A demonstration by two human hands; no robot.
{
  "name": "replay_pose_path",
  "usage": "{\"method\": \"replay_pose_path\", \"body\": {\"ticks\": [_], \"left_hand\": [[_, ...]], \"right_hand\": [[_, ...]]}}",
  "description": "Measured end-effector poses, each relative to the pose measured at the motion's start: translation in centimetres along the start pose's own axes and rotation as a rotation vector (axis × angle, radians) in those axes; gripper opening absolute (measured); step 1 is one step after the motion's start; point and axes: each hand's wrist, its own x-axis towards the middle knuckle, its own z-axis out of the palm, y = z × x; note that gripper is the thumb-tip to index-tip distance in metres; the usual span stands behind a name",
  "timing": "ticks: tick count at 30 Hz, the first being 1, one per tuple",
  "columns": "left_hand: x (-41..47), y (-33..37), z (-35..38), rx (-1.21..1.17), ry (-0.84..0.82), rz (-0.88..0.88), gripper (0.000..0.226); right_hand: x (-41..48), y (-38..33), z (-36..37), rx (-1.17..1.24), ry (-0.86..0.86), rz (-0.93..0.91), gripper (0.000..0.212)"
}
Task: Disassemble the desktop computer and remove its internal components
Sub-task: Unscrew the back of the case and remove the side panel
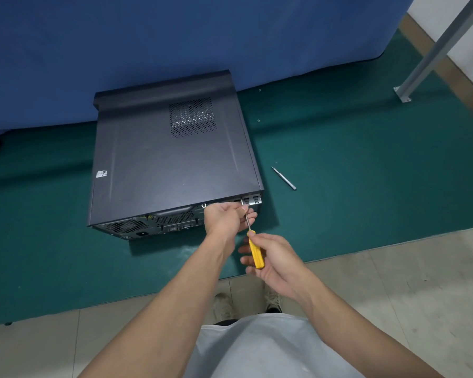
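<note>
- We record a dark green floor mat (366, 186) laid over a pale beige tiled floor (421, 282).
- We note a blue fabric curtain (175, 36) hanging behind, its hem meeting the mat.
- A slim silver metal driver (284, 178) lies flat on the mat.
- Two tiny pale items (259, 90) lie near the hem; too small to identify.
- A grey metal post (434, 50) stands at upper right, its flat foot on the mat's edge.
- A white wall (448, 12) rises beyond it.

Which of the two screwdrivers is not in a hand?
The slim silver screwdriver, lying on the green mat right of the computer case; the yellow-handled screwdriver is held by the right hand.
</note>
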Motion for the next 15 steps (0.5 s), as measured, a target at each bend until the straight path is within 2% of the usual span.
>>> {"method": "replay_pose_path", "body": {"ticks": [2,3,7,10,12,15], "left_hand": [[-0.2,0.1,-0.1,-0.049,-0.036,-0.016,0.006],[-0.2,0.1,-0.2,-0.068,-0.053,-0.021,0.006],[-0.4,0.1,-0.1,-0.064,-0.067,-0.012,0.005],[-0.2,0.0,0.5,0.060,0.025,0.038,0.009],[-0.2,0.0,1.0,0.052,0.059,0.038,0.008],[-0.3,0.1,0.9,-0.070,-0.005,-0.012,0.011]], "right_hand": [[-0.3,-0.2,-0.3,0.098,-0.094,0.054,0.018],[-0.2,-0.1,-0.2,0.087,-0.084,0.039,0.017],[0.2,0.8,0.8,-0.217,0.185,-0.131,0.007],[0.5,1.2,1.2,-0.326,0.255,-0.194,0.009],[0.4,1.1,1.2,-0.317,0.230,-0.173,0.015],[-0.1,0.5,0.5,-0.062,0.009,-0.020,0.024]]}}
